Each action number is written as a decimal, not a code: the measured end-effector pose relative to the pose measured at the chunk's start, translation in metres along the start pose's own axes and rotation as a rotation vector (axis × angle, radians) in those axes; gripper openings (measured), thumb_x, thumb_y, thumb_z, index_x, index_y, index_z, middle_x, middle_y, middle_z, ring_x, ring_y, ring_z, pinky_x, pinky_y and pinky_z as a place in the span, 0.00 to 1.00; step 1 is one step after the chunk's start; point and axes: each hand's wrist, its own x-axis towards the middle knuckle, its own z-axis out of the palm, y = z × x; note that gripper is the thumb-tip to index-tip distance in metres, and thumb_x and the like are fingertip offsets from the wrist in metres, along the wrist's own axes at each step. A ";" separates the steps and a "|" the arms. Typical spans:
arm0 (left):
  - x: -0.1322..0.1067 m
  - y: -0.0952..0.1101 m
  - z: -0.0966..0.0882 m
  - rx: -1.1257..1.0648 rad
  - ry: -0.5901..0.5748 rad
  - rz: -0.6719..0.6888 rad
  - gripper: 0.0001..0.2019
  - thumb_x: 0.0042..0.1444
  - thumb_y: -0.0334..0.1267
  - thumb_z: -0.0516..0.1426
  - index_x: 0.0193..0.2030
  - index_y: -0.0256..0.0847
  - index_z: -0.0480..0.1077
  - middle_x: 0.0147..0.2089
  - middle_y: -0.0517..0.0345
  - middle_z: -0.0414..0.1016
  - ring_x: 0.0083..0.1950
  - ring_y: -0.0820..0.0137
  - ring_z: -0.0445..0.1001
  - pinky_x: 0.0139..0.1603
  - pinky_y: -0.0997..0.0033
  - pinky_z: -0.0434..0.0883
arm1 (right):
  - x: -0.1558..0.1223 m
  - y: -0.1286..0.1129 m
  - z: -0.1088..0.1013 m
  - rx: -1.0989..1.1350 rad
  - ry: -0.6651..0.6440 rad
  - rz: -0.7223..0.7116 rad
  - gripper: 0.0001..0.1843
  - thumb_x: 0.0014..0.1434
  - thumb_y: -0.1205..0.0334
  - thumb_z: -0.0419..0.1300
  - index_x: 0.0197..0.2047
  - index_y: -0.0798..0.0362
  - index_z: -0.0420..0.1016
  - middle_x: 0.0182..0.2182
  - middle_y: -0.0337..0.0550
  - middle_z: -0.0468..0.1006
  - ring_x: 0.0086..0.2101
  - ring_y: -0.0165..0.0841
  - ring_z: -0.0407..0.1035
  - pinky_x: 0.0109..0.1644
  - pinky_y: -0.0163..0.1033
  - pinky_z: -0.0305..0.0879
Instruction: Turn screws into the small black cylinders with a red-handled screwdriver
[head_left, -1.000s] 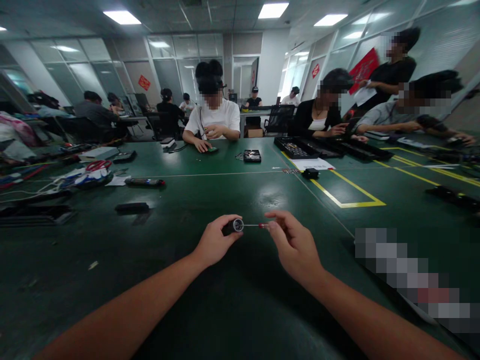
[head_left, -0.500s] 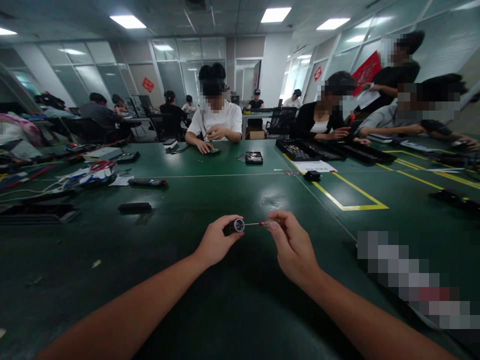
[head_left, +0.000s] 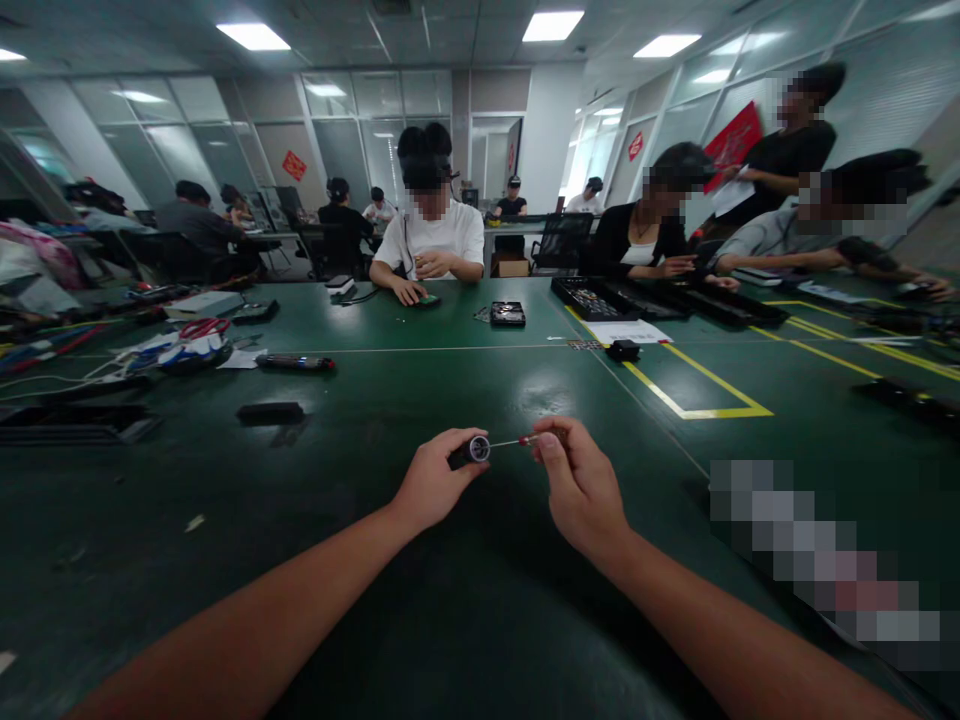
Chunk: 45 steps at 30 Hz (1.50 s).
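Observation:
Over the green table (head_left: 420,620), my left hand (head_left: 433,482) is closed around a short black cylinder (head_left: 475,450). Its round open end, with a pale metallic rim, faces me. My right hand (head_left: 581,480) grips the handle of a screwdriver (head_left: 527,440), which has a red collar and a thin metal shaft. The shaft points left and its tip reaches the rim of the cylinder; whether it sits inside or only touches the edge, I cannot tell. My right fingers cover most of the handle.
A black block (head_left: 270,413) and a dark pen-like tool (head_left: 295,363) lie to the left, with tangled cables (head_left: 187,345) beyond. A small black part (head_left: 623,350) rests by yellow tape (head_left: 724,411). Across the table a person (head_left: 429,235) handles a green board (head_left: 429,300).
My right hand has shifted slightly left and turned, and the screwdriver now slants upward to the right. My left hand holds the cylinder in nearly the same place.

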 end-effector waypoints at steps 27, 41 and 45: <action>0.002 0.006 -0.008 0.117 -0.044 0.066 0.18 0.57 0.33 0.66 0.54 0.43 0.74 0.52 0.54 0.78 0.54 0.62 0.75 0.59 0.57 0.70 | 0.006 0.011 -0.003 0.202 0.027 0.137 0.11 0.71 0.51 0.52 0.45 0.49 0.68 0.33 0.40 0.76 0.32 0.34 0.72 0.40 0.43 0.70; 0.001 0.001 -0.007 0.078 -0.069 0.069 0.19 0.57 0.35 0.65 0.56 0.45 0.74 0.53 0.56 0.77 0.55 0.63 0.74 0.59 0.59 0.69 | 0.003 0.008 -0.007 0.036 -0.002 0.068 0.10 0.71 0.53 0.51 0.48 0.48 0.68 0.34 0.41 0.77 0.35 0.36 0.73 0.42 0.44 0.69; 0.001 0.000 -0.006 0.069 -0.067 0.076 0.19 0.57 0.35 0.65 0.56 0.46 0.74 0.53 0.56 0.78 0.55 0.63 0.74 0.59 0.59 0.69 | 0.004 0.007 -0.007 -0.003 0.022 0.096 0.11 0.71 0.53 0.52 0.47 0.49 0.69 0.34 0.42 0.78 0.35 0.37 0.74 0.42 0.44 0.69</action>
